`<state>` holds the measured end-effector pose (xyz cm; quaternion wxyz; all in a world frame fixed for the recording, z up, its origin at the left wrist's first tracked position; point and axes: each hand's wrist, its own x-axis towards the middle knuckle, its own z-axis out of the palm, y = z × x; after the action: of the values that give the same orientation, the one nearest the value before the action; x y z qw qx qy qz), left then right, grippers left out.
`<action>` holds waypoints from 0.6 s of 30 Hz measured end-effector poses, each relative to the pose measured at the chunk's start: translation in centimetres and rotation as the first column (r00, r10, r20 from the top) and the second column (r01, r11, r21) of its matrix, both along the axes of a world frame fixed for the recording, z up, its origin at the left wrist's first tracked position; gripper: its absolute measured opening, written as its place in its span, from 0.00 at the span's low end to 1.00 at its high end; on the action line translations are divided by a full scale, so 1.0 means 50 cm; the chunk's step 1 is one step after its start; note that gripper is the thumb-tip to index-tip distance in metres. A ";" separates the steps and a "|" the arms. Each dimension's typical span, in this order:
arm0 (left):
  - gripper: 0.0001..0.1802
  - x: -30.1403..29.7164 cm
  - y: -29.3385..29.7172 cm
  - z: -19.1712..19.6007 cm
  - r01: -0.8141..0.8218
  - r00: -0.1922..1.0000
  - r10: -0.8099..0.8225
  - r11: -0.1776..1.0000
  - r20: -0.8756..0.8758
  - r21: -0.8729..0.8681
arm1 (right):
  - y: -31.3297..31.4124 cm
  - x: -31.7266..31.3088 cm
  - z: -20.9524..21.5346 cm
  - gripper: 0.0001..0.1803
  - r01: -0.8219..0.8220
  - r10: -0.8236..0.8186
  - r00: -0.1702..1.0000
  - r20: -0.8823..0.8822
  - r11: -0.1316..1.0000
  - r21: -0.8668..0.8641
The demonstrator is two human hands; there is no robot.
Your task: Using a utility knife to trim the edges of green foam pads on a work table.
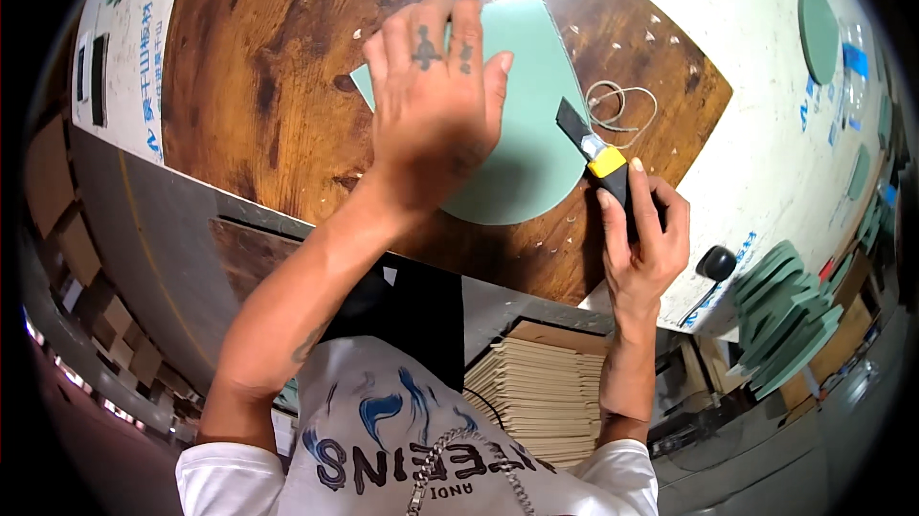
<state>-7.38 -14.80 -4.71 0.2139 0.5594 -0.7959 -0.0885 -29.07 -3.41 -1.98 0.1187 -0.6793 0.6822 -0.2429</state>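
Note:
A pale green sheet [526,119] with straight upper edges and a rounded lower edge lies flat on a brown wood-grain board [258,85]. My left hand [431,95] rests on top of the sheet, fingers stretched forward and thumb a little apart, covering its left part. At the sheet's right edge is a utility knife [608,163] with a black and yellow body and a dark blade. My right hand [646,238] grips its handle, and the blade points up and left over the edge. Whether the blade touches the sheet I cannot tell. Just right of the blade curls a thin pale strip [624,92].
Small pale scraps dot the board. On the white tabletop at right lie another green piece [817,23], a clear bottle [854,76] and a small black object [716,263]. Green pieces [785,315] are piled at the lower right. Below the table edge sits a stack of beige sheets [541,392].

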 end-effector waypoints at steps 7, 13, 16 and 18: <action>0.27 -0.002 0.001 0.009 -0.036 0.999 0.038 0.999 -0.038 0.036 | -0.084 -0.027 0.002 0.26 -0.157 0.158 0.987 -0.032 0.987 0.018; 0.31 0.002 0.008 -0.002 -0.042 0.991 0.048 0.998 -0.127 0.048 | -0.159 -0.014 -0.015 0.25 -0.227 0.227 0.974 -0.017 0.974 -0.017; 0.32 0.003 0.010 -0.008 -0.031 0.983 0.036 0.999 -0.179 0.030 | -0.210 0.001 -0.009 0.24 -0.246 0.246 0.969 -0.025 0.969 0.008; 0.29 0.009 0.010 -0.007 -0.040 0.982 0.042 0.999 -0.184 0.016 | -0.247 0.012 -0.020 0.23 -0.283 0.281 0.959 -0.048 0.958 -0.042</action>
<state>-6.95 -14.29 -5.05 0.2850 0.5664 -0.7605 -0.1401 -28.50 -15.78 -2.96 0.1215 -0.7771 0.5748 -0.2258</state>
